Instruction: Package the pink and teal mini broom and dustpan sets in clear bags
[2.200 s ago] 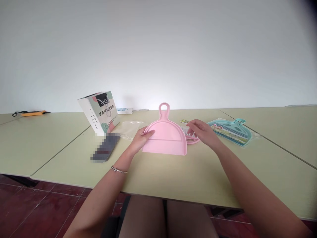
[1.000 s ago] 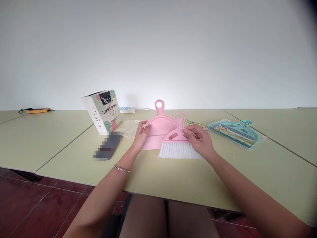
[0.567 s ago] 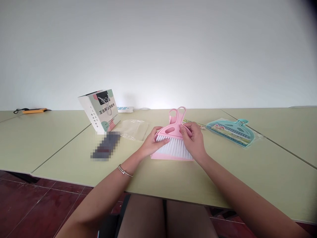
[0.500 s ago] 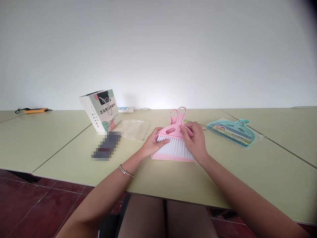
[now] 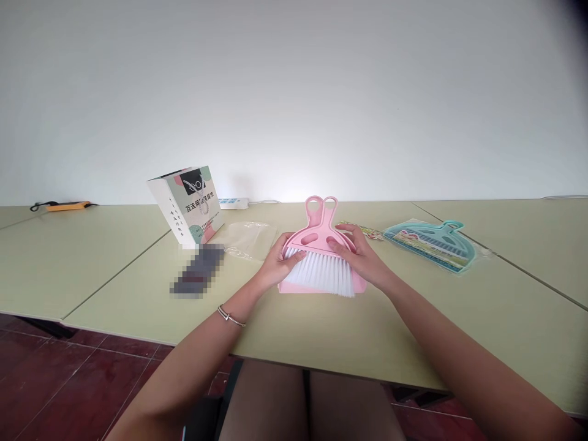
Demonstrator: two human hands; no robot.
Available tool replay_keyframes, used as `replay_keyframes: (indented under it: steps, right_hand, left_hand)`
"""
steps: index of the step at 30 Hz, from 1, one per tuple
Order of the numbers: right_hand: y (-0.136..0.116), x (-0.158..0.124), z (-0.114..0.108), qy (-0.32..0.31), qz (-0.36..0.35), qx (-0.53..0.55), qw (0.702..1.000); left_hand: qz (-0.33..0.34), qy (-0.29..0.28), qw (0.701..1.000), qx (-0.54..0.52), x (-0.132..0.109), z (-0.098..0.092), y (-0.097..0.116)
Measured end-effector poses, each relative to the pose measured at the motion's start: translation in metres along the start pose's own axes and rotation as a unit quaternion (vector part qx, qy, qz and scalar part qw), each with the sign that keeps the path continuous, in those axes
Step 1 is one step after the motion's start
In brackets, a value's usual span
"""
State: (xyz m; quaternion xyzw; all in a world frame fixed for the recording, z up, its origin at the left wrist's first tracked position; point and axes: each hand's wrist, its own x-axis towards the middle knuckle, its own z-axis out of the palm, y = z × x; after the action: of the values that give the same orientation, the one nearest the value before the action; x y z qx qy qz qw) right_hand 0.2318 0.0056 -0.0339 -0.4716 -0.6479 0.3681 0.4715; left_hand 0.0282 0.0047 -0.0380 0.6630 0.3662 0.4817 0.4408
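Right now the small pink plastic hand brush with white bristles [image 5: 319, 269] lies flat inside the pink plastic dustpan [image 5: 361, 283], which rests on the pale green worktop [image 5: 321, 331]; their looped handles sit side by side, pointing away from the person. The left hand [image 5: 275, 266] cups the dustpan's left edge, its fingers [image 5: 294, 257] curled onto the brush's bristle line, seemingly to steady the pair. The right hand [image 5: 361, 257] lies over the brush's right shoulder, fingers pressing down on the pink back, so both hands are closed lightly on the brush rather than clenched, likely to seat it snugly in the pan.

Left of the dustpan lie a crumpled clear plastic bag [image 5: 248, 239], a blurred dark flat object [image 5: 197, 277] and an upright printed white cardboard box [image 5: 188, 205]. Right of the dustpan, well apart, sits a teal brush-and-dustpan set still in its wrapper [image 5: 432, 244]. Behind the dustpan, by the wall, is a white power strip [image 5: 234, 203].
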Motion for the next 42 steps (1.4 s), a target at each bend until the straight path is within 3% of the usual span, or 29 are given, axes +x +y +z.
replay_keyframes:
  steps: [3,7,11,18,26,31,42]
  right_hand:
    - [-0.004,-0.001,-0.002,-0.03,-0.002,0.007,1.0]
    - [-0.005,0.0,-0.001,-0.013,-0.037,-0.018,0.999]
    - [-0.002,0.0,0.002,0.01,-0.03,-0.057,0.998]
    - [-0.004,-0.005,0.009,0.032,-0.012,-0.083,0.996]
    - [-0.008,-0.007,0.019,0.046,-0.03,-0.111,0.992]
    - [-0.008,-0.01,0.029,0.015,-0.044,-0.098,0.994]
    - [0.005,-0.005,0.033,-0.023,-0.039,-0.088,0.995]
  left_hand:
    - [-0.011,0.01,1.0,-0.005,0.001,-0.003,0.0]
    - [-0.029,-0.03,0.999,0.012,0.0,-0.006,0.0]
    - [-0.057,-0.058,0.996,0.047,-0.002,-0.005,0.001]
    - [-0.044,-0.014,0.995,0.085,-0.001,0.0,0.0]
    - [-0.018,0.024,0.958,0.286,-0.001,-0.01,0.011]
    - [-0.018,0.001,0.974,0.224,0.003,-0.013,0.013]
    - [-0.02,0.014,0.978,0.208,0.006,-0.014,0.0]
